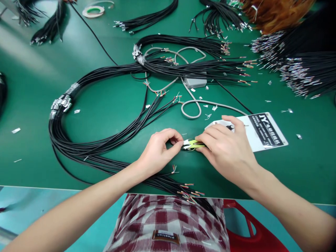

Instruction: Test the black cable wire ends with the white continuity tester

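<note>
My left hand is closed, thumb and forefinger pinching a small white piece whose kind I cannot make out. My right hand is wrapped round a small yellow-green tool, which looks like snips. Its front end meets the white piece between my two hands, and my fingers hide the rest. Left of my hands a bundle of black cables curves in a loop, bound with silvery connectors. Several stripped ends with coloured wires lie below my left hand.
A white machine with a JY label lies beside my right hand, a grey cord near it. More black cable bundles are piled at the right. A tape roll lies at the back. White scraps dot the green table.
</note>
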